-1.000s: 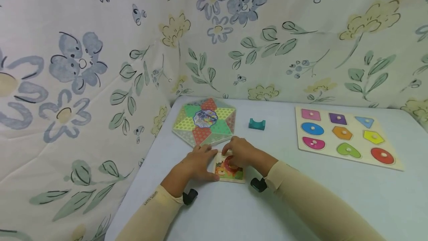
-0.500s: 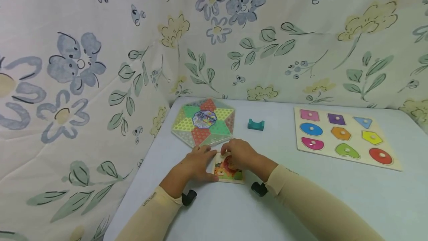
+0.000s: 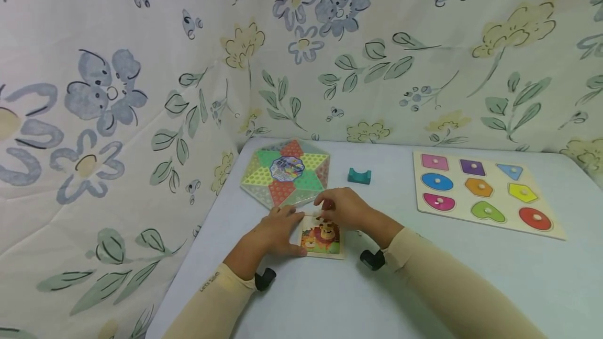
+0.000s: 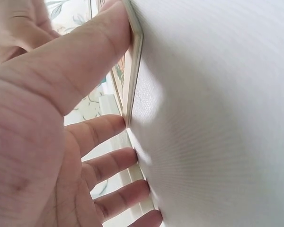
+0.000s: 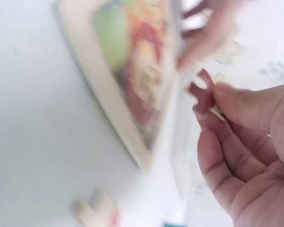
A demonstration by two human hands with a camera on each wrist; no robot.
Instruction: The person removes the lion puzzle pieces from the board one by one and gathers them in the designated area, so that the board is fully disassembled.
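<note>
Head view bright, evenly lit; soft shadow beside right sleeve (image 3: 452,281) on worktop (image 3: 325,300). Right-wrist view blurred, puzzle board (image 5: 107,96) smeared. Left-wrist view sharper, near-white highlights.

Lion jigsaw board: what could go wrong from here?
The jigsaw piece could slip or twist, since the right hand pinches it by one end and the rest sticks out.
The lion jigsaw board might pivot if pressed, as the left hand touches it along its left side.
The loose piece beside the board, blurred in the right wrist view, could get knocked if the right hand sweeps back.
</note>
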